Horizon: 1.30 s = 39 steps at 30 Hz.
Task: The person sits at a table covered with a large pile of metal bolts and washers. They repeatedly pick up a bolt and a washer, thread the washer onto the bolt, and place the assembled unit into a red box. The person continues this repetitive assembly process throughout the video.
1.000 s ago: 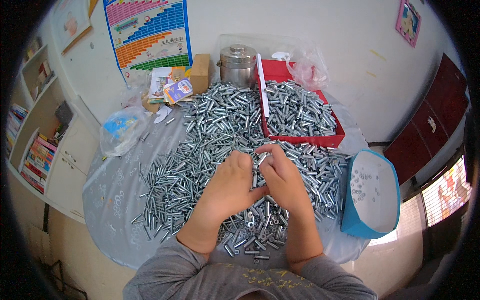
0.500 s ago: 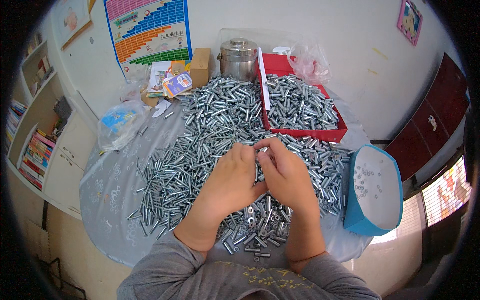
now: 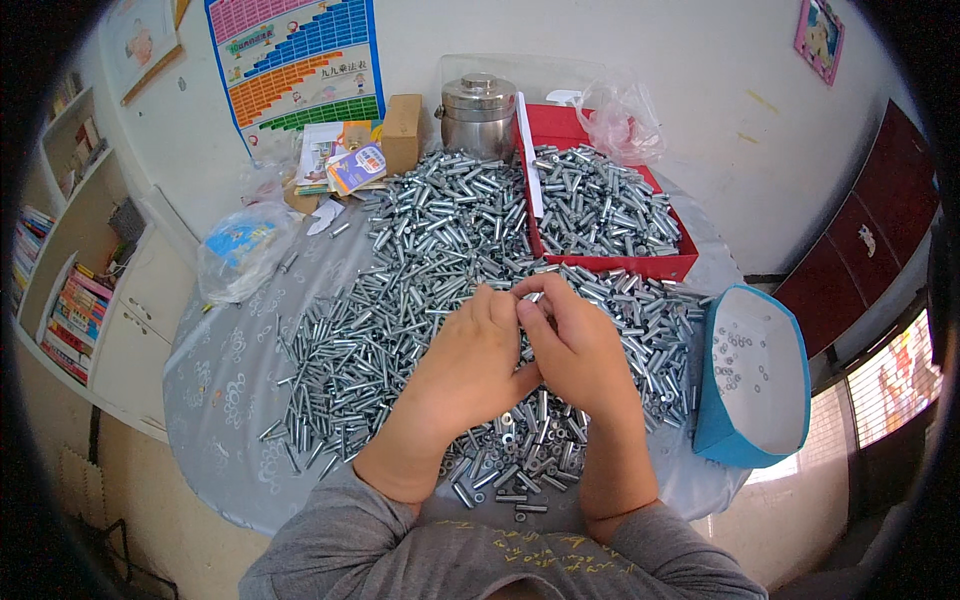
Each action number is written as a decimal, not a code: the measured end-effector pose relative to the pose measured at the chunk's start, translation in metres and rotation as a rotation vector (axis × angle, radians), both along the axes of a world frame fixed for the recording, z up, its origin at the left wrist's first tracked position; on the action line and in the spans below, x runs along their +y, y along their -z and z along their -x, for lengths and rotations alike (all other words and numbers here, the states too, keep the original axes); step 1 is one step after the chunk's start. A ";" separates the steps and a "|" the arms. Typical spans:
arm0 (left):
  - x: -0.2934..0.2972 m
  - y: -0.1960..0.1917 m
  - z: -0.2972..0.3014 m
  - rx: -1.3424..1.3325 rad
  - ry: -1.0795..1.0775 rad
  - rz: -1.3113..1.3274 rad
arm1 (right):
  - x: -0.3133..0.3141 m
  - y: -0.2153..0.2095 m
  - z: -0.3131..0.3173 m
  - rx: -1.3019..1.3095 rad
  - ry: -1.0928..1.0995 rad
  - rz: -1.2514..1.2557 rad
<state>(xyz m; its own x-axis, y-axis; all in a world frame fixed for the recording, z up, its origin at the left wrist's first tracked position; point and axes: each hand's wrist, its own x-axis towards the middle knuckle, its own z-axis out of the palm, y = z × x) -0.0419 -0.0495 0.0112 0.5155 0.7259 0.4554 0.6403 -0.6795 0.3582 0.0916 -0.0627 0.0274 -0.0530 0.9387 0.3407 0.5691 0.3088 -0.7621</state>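
Observation:
My left hand (image 3: 468, 358) and my right hand (image 3: 582, 345) meet over a large pile of metal parts, fingertips pressed together. Both are closed, and whatever sits between the fingers is hidden behind them. To the left of my hands lie long thin bolts (image 3: 330, 370). Short metal sleeves (image 3: 450, 210) are heaped farther back. Close to my body, beneath my wrists, washers and nuts (image 3: 540, 455) lie mixed with more sleeves.
A red box (image 3: 615, 265) full of sleeves stands at the back right, with a steel pot (image 3: 478, 115) beside it. At the right edge is a blue bin (image 3: 755, 400) with several small rings inside. Plastic bag (image 3: 245, 250) and booklets (image 3: 350, 170) lie back left.
My hands stay pressed together in nearly the same pose, fingers shifting only slightly. The whole view has moved a little.

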 end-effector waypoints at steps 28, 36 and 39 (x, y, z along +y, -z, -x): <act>0.004 -0.001 -0.001 0.010 -0.118 0.059 | 0.020 0.021 -0.009 0.142 -0.054 0.147; 0.011 0.004 -0.002 0.032 -0.163 -0.028 | 0.026 0.028 -0.007 0.401 -0.093 0.120; 0.010 0.002 0.000 0.015 -0.152 0.027 | 0.026 0.025 -0.009 0.352 -0.137 0.139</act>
<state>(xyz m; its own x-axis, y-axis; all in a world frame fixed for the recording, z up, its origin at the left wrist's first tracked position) -0.0418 -0.0396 0.0087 0.4052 0.8081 0.4274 0.7406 -0.5643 0.3649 0.1010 -0.0370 0.0026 -0.0837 0.9694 0.2308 0.2263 0.2440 -0.9430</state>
